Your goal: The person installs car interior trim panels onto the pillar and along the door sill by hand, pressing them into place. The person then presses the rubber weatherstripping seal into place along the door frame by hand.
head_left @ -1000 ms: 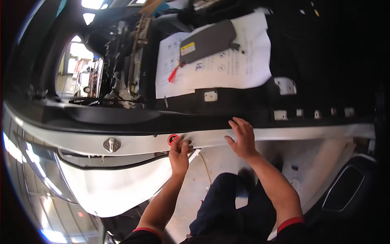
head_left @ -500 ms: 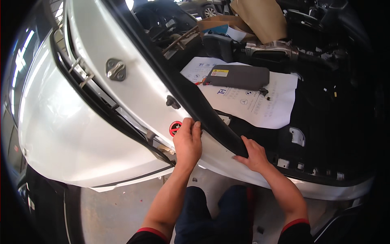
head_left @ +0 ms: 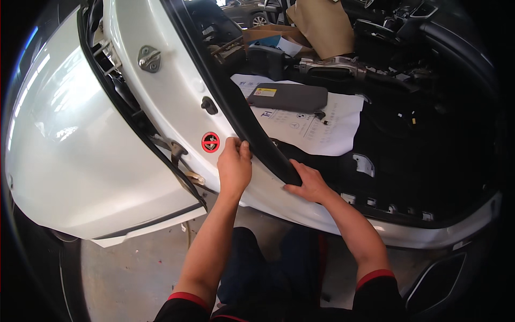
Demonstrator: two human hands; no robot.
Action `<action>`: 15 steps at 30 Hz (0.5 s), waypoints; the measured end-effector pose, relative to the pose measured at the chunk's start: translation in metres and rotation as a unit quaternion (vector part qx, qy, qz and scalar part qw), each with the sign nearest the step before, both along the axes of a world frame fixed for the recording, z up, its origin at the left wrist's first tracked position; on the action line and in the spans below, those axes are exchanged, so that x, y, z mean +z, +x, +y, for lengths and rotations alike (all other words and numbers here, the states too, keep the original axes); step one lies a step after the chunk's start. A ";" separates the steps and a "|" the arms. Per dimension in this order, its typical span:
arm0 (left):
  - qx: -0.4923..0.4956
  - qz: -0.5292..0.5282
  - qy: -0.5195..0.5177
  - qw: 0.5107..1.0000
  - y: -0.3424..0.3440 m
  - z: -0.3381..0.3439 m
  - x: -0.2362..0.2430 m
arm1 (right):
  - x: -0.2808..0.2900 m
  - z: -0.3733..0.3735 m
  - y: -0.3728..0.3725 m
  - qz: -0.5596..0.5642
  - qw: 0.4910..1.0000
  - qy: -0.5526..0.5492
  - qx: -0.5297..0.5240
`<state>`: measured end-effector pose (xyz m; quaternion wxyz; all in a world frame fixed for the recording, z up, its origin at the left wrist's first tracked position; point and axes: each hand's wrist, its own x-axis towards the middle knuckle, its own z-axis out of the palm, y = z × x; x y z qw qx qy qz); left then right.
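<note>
A long black trim strip [head_left: 236,112] runs down the white door pillar [head_left: 177,88] of a car body and stops near the sill. My right hand [head_left: 308,181] is wrapped round its lower end, thumb on the near side. Higher up, my left hand [head_left: 235,163] has its fingers bent and closed at the strip's outer edge; the fingertips are partly hidden. Just left of that hand a round red and black sticker [head_left: 210,142] is on the pillar. Above it are a black door-check bracket [head_left: 209,105] and a metal striker [head_left: 149,59].
A white car door [head_left: 70,134] stands at the left. Inside the car, a dark grey padded panel [head_left: 292,96] lies on a white printed sheet [head_left: 335,126]. Farther back are a cardboard box [head_left: 289,32] and brown paper [head_left: 324,27]. The sill [head_left: 407,231] curves along the right.
The whole view has shifted, so the car and my hands appear farther left and slightly higher. Both hands keep their places on the trim strip. The sticker shows fully now.
</note>
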<state>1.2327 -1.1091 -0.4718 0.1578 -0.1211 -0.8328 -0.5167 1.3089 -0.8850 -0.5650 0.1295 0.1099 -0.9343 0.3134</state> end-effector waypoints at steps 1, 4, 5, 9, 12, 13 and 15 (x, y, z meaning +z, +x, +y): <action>-0.003 -0.006 0.006 1.000 0.004 0.001 -0.004 | -0.001 0.002 0.003 0.004 1.000 0.006 0.007; 0.007 0.088 -0.125 0.988 0.014 0.003 -0.011 | -0.003 0.015 0.027 -0.042 0.997 0.070 -0.004; -0.008 0.046 -0.079 0.996 0.015 0.004 -0.014 | -0.014 0.021 0.035 -0.039 0.994 0.097 -0.015; -0.049 -0.056 0.108 0.991 0.030 0.018 -0.038 | -0.025 0.022 0.043 -0.005 0.986 0.161 -0.033; -0.077 -0.098 0.101 0.987 0.041 0.025 -0.069 | -0.024 0.020 0.041 -0.018 0.982 0.187 -0.029; -0.083 -0.086 0.093 0.988 0.042 0.027 -0.076 | -0.025 0.020 0.041 -0.020 0.981 0.188 -0.030; -0.074 -0.077 0.074 0.992 0.044 0.029 -0.085 | -0.027 0.021 0.039 0.010 0.980 0.200 -0.019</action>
